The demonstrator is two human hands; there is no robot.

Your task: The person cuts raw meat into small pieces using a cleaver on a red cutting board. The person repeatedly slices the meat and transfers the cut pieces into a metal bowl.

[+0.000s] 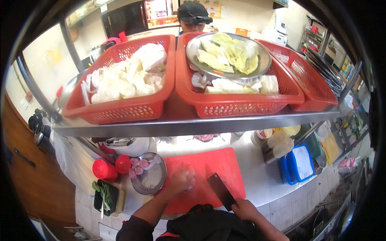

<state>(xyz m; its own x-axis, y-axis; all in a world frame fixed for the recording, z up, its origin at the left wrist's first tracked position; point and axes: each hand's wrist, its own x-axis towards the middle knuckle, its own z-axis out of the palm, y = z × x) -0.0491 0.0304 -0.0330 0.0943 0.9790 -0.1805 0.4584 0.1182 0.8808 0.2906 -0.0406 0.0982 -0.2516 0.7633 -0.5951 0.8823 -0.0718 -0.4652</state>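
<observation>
My right hand [241, 208] grips a cleaver [221, 191] by its handle at the lower right edge of a red cutting board [211, 162]. The dark, broad blade lies slanted over the board. My left hand [183, 177] is over the board's left part, on or beside a piece of pinkish meat [190, 184]; blur and the hand's own back hide whether its fingers hold it. Just left of the board is a round metal tray [150, 177] with several round pink meat pieces [139, 165] and a bit of clear plastic.
A steel shelf [193, 126] crosses above the counter, bearing red baskets [129, 113] of leafy vegetables. Red cups [104, 170] and a black container of greens [104, 195] stand left. Bottles [271, 147] and blue tubs [298, 164] are right. Another person [194, 18] stands beyond the shelf.
</observation>
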